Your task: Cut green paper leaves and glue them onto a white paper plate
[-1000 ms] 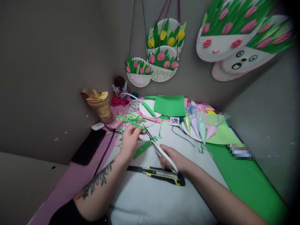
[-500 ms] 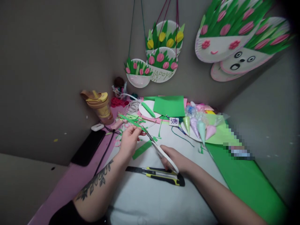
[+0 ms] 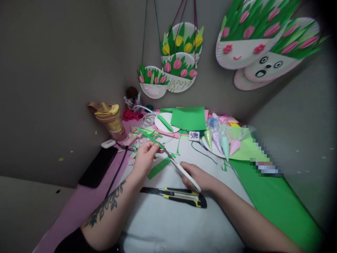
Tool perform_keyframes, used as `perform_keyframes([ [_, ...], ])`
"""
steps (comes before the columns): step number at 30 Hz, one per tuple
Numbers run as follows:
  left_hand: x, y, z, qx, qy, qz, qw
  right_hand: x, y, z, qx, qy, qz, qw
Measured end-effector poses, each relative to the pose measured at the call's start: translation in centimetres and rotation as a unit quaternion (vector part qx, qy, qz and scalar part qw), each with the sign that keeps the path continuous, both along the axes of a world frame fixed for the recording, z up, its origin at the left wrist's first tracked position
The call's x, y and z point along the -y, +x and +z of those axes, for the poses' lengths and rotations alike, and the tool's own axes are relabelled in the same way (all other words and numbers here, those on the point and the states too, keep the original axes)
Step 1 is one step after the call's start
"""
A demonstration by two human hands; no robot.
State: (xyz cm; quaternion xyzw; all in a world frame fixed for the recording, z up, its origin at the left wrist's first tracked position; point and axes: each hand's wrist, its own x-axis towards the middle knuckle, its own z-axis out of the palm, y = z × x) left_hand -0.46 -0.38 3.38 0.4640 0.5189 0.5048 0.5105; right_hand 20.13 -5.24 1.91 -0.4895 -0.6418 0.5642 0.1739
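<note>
Between thumb and fingers, my left hand (image 3: 147, 154) pinches a narrow green paper strip (image 3: 146, 134) that points up and to the left. My right hand (image 3: 196, 175) is closed around the white handles of a pair of scissors (image 3: 186, 174). The scissor blades reach up to the strip close beside my left fingertips. Below the blades a wider green paper strip (image 3: 159, 168) lies on the white work surface (image 3: 168, 228). A black and yellow utility knife (image 3: 181, 197) rests nearer to me, its blade end toward the left.
Green paper sheets (image 3: 189, 118) and a white paper plate (image 3: 160, 123) lie at the back. A tumbler (image 3: 112, 121) and a black phone (image 3: 98, 167) are on the left. Filled piping bags (image 3: 224, 146) lie at the right. Paper-plate baskets (image 3: 154, 90) hang on the wall.
The whole view has shifted slightly. Both hands stay nearly in place, the scissors still at the green strip; the strip's free end looks turned a little and broader.
</note>
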Motion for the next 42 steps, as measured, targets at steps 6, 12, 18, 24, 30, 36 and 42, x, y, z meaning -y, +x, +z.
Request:
perform_keyframes([
  [6, 0.5, 0.41, 0.68, -0.019, -0.018, -0.015, 1.0, -0.04, 0.05, -0.04, 0.008, 0.015, 0.004, 1.0],
  [12, 0.43, 0.23, 0.82, -0.015, -0.009, -0.025, 1.0, -0.3, 0.27, 0.14, 0.011, 0.011, 0.012, 1.0],
  [18, 0.43, 0.22, 0.74, -0.015, -0.018, -0.024, 0.999, -0.38, 0.42, -0.36, 0.0, -0.002, 0.011, 1.0],
  [24, 0.31, 0.09, 0.66, -0.019, -0.015, -0.025, 0.999, -0.24, 0.34, -0.25, -0.005, -0.022, -0.004, 1.0],
  [30, 0.55, 0.47, 0.6, -0.023, -0.017, -0.04, 0.999, -0.3, 0.4, -0.21, -0.018, -0.006, 0.007, 1.0],
  [36, 0.8, 0.71, 0.59, -0.026, -0.021, -0.046, 0.998, -0.29, 0.35, -0.16, -0.018, -0.002, 0.001, 1.0],
  [42, 0.7, 0.58, 0.43, -0.025, -0.018, -0.048, 0.998, -0.17, 0.21, -0.03, -0.042, -0.038, -0.013, 0.998],
])
